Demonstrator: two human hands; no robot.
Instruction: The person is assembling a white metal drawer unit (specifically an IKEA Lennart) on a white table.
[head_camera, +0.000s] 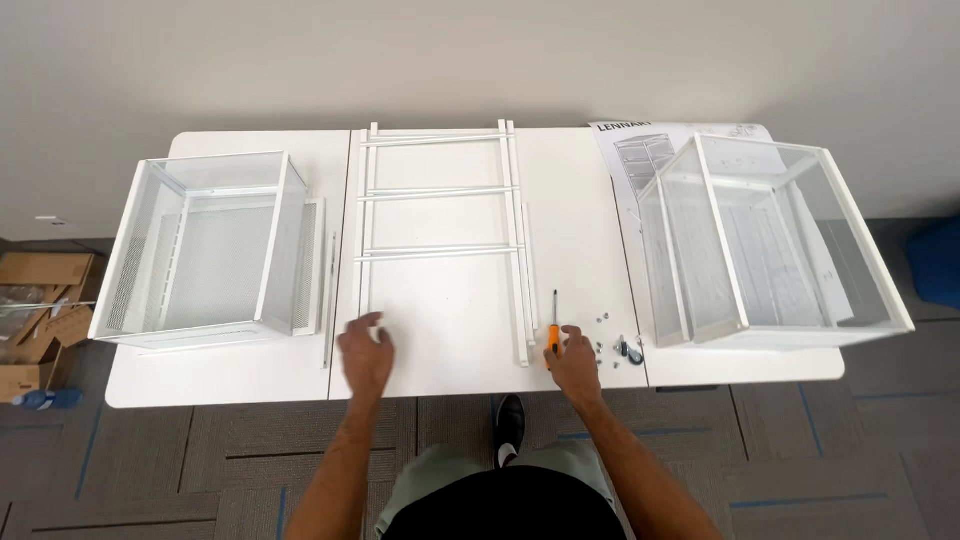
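A screwdriver (553, 328) with an orange handle and a thin dark shaft lies on the white worktop (450, 340), shaft pointing away from the person. The right hand (577, 364) has its grip closing round the handle, fingers curled onto its near end. The left hand (366, 350) hovers with a loose, half-open grip, holding nothing; just beyond its fingertips lies the near end of a white ladder-shaped metal frame (440, 220). Small screws (603, 318) and a dark caster (630, 349) lie just right of the right hand.
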